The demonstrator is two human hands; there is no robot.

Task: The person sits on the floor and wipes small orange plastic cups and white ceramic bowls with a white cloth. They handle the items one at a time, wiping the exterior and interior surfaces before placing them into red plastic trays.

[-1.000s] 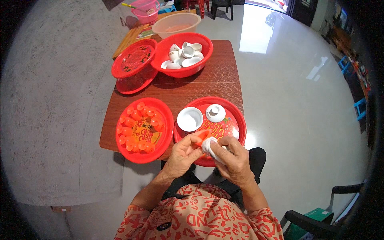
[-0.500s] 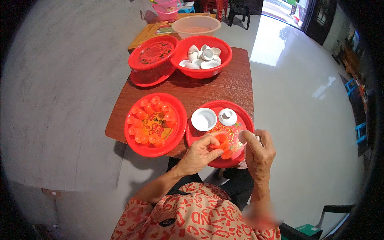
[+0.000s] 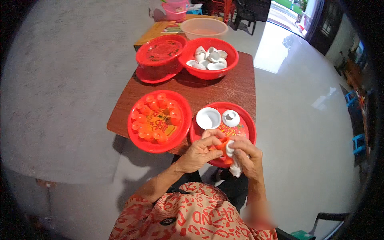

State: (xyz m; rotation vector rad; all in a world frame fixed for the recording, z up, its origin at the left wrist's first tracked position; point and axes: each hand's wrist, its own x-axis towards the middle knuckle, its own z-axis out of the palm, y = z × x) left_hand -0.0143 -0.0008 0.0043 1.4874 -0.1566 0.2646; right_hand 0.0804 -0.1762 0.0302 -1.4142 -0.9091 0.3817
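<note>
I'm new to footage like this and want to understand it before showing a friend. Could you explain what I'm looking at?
There is no machine here: a person is working bare-handed. A wide fisheye camera on their head looks down, so picture left is their left and straight edges bend. On the brown table, the left red tray bears small orange cups; the right red tray bears a white bowl and a white lid-like piece. Farther back, a red basin holds white dishes. Above the right tray, the left hand holds an orange cup, and the right hand holds a crumpled white cloth against it.
</note>
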